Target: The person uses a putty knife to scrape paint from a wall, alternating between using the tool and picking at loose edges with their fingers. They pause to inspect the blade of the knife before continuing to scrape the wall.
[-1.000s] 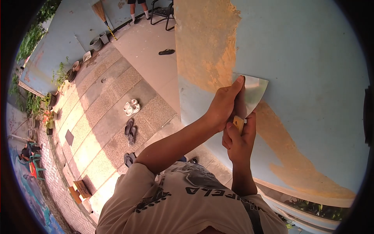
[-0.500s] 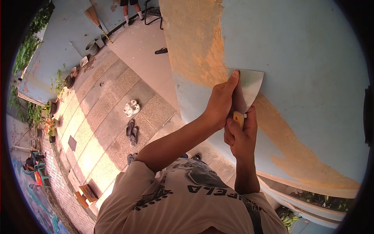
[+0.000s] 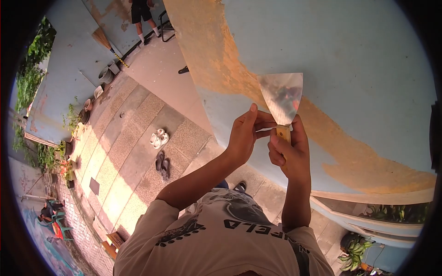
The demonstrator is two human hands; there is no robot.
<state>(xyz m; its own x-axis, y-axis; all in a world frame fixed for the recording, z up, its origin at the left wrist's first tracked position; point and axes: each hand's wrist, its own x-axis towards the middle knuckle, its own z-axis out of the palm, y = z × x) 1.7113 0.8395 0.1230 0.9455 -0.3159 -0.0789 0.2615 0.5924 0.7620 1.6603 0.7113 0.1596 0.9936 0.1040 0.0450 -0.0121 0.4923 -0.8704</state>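
Observation:
My right hand (image 3: 293, 149) is closed around the wooden handle of a putty knife (image 3: 282, 94), whose wide metal blade points up. The blade is shiny, with blurred reflections on it. My left hand (image 3: 244, 133) is just left of the handle, thumb raised and fingers stretched toward the base of the blade. Whether those fingertips touch the tool is hard to tell. Behind both hands stands a light blue wall (image 3: 350, 60) with a bare, orange-tan scraped band (image 3: 350, 142) running diagonally across it.
White clogs (image 3: 159, 138) and dark sandals (image 3: 162, 164) lie on the paved floor to the left. A broom (image 3: 102, 39) leans by the far wall, near buckets (image 3: 106, 74). Another person (image 3: 142, 18) stands at the back beside a chair (image 3: 165, 27). Plants (image 3: 354, 250) are at lower right.
My left hand has come off the blade and moved down and left, its fingers opening. The blade now faces me more fully. The view has shifted slightly.

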